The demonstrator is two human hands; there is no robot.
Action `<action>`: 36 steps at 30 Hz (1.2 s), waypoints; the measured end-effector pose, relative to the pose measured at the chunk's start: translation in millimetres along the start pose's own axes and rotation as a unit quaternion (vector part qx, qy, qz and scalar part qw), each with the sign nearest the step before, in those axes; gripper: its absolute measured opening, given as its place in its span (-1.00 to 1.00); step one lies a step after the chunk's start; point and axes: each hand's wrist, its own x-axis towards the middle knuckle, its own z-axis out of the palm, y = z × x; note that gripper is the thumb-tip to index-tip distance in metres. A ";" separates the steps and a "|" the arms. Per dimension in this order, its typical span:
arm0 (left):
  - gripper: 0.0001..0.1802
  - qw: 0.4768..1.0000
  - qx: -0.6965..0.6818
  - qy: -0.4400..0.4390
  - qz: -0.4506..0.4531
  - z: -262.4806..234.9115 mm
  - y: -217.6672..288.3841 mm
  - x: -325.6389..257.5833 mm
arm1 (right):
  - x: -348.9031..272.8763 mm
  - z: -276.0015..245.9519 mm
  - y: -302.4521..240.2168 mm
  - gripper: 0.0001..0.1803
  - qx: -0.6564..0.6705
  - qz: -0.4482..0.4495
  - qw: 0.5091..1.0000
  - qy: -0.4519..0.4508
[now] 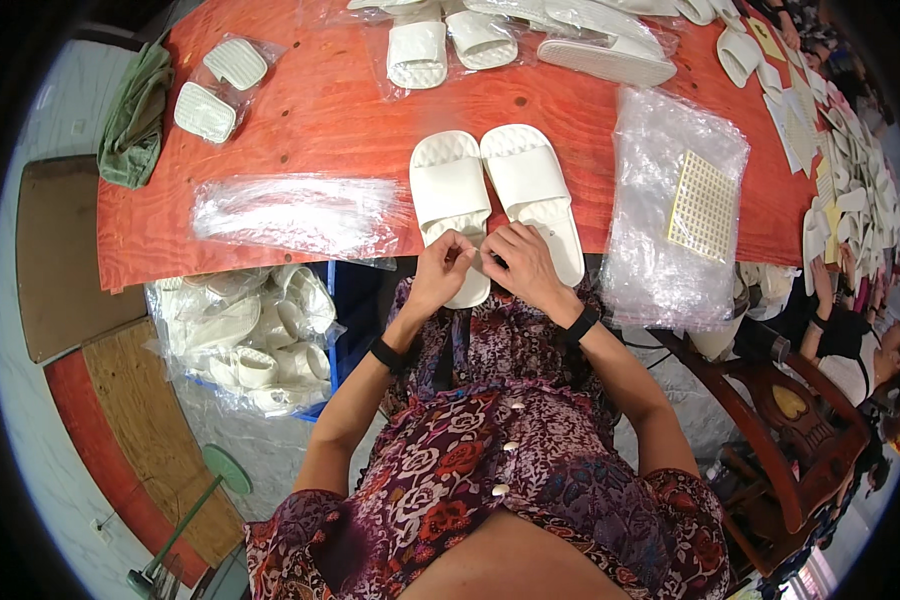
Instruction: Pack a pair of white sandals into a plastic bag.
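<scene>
A pair of white slide slippers lies side by side at the near edge of the red table, toes pointing away: the left slipper (448, 185) and the right slipper (527, 180). Over their heel ends, my left hand (444, 266) and my right hand (522, 262) meet, almost touching. Thumb and fingertips are pinched together on both. Whatever sits between the fingertips is too small to make out. To the right is a stack of clear plastic bags (650, 190) with a sheet of small round stickers (705, 205) on top. Flat clear plastic sleeves (295, 212) are left of the slippers.
Bagged white slippers (416, 52) crowd the table's far side; another bagged pair (235, 64) lies far left beside green cloth (135, 118). Below the left edge, a blue crate (344, 340) holds bagged slippers. A wooden chair (770, 420) and another person (855, 345) are at right.
</scene>
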 end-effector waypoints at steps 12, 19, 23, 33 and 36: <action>-0.95 0.998 0.058 0.001 0.039 1.8 -3.4 2.9 | -2.0 9.9 1.1 -0.89 0.034 0.011 0.999 0.006; -0.94 0.994 0.096 -0.003 0.043 2.7 -5.2 5.8 | 0.0 7.6 -0.1 -0.91 0.047 -0.002 0.999 0.006; -0.95 0.993 0.103 -0.001 0.055 2.8 -6.9 6.2 | 3.2 8.5 1.4 -0.91 0.042 0.004 0.999 -0.007; -0.66 0.989 0.113 0.045 0.078 9.8 35.5 -24.1 | -10.9 -21.9 -7.7 -0.80 -0.017 0.062 0.997 0.041; -0.63 0.954 0.227 0.125 0.151 -14.5 37.2 -34.9 | -10.3 -28.9 -9.0 -0.66 -0.052 0.084 0.992 0.073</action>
